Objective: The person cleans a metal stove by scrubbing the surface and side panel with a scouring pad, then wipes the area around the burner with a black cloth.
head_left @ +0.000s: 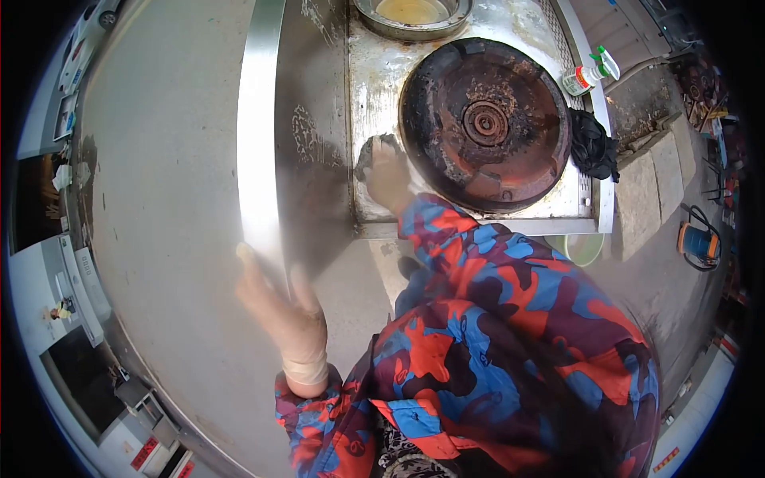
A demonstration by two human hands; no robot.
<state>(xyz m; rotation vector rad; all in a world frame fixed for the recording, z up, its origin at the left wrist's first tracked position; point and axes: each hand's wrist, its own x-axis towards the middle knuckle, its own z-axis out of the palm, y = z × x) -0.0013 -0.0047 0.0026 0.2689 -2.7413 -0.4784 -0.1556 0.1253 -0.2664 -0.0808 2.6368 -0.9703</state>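
My right hand presses a dark grey scrubbing pad on the greasy metal surface, just left of a large round burnt pan. The hand is slightly blurred. My left hand, in a pale glove, is at the lower end of the upright steel side panel. Its thumb and fingers are spread on either side of the panel's edge, and no object shows in it. Streaks of white residue mark the panel's inner face.
Beyond the pan is a round metal ring with yellowish liquid. On the right edge are a spray bottle and a black cloth. A green basin sits below, and an orange-and-blue device lies farther right.
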